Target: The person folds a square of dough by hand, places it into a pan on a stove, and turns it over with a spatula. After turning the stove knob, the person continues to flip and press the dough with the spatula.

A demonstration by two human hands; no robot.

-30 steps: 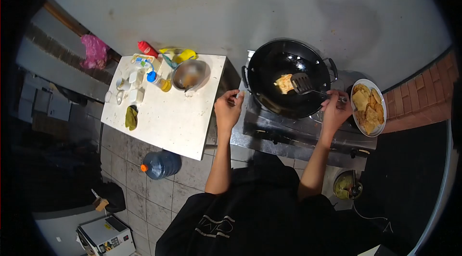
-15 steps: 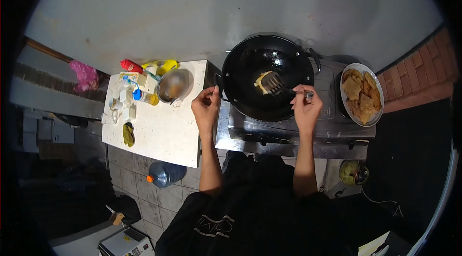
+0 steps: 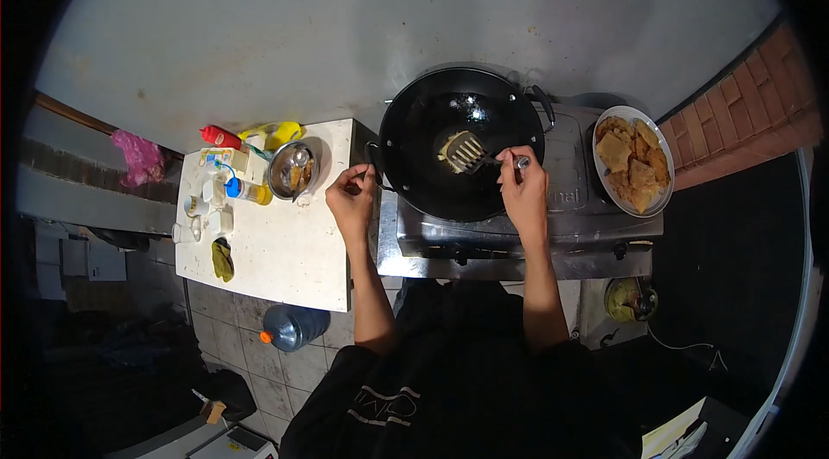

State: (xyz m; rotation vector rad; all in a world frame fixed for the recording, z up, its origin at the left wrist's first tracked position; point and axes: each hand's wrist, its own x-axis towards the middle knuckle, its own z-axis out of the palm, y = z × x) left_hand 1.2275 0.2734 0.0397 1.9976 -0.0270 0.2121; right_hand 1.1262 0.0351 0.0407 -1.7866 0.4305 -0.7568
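A black wok [image 3: 414,187] with two side handles sits on the stove. My right hand [image 3: 524,187] grips the handle of a slotted spatula [image 3: 467,153]. The spatula's head lies low in the wok, over a small pale yellow piece of food [image 3: 448,146], partly covering it. At the wok's left side, my left hand [image 3: 351,200] is closed in a pinch on the wok's left handle [image 3: 372,164].
Right of the wok, an oval plate [image 3: 599,167] holds several fried pieces. The white table [image 3: 285,256] on the left bears a metal bowl [image 3: 276,172], a red bottle [image 3: 220,137], a blue-capped bottle [image 3: 250,191] and a green cloth [image 3: 222,260]. A water jug [image 3: 296,326] lies on the floor.
The whole view has shifted, so the wok and stove appear farther left. The spatula stays over the food, covering slightly more of it. Both hands keep their places at the wok.
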